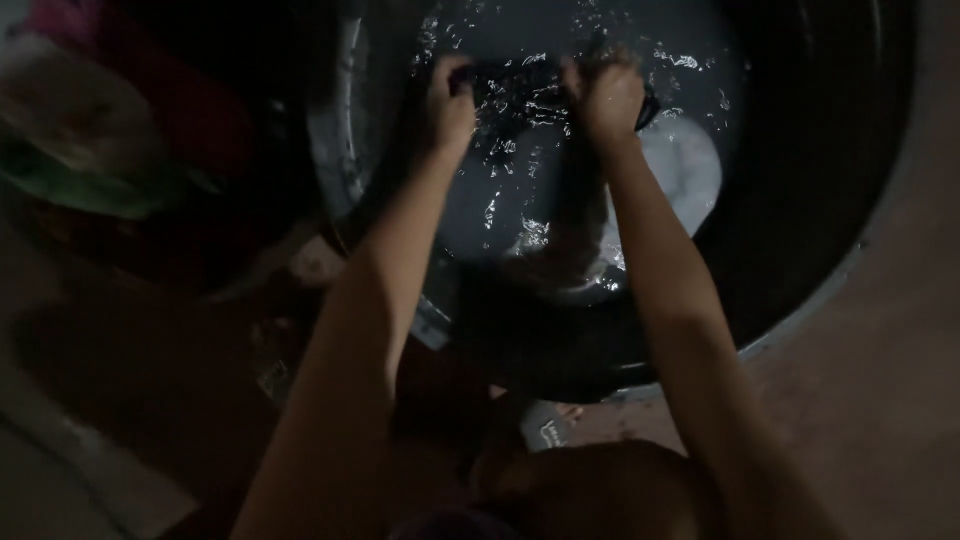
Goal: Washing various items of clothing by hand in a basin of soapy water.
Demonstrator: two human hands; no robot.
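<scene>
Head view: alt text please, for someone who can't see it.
Both hands, left hand and right hand, grip a dark wet cloth over sudsy water in a large dark basin. The scene is dim, with blurred coloured items at left.

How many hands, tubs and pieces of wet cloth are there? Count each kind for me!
Hands: 2, the left hand and the right hand
Tubs: 1, the dark tub
Cloths: 2, the dark cloth gripped by both hands, the white cloth in the water
Total: 5
</scene>
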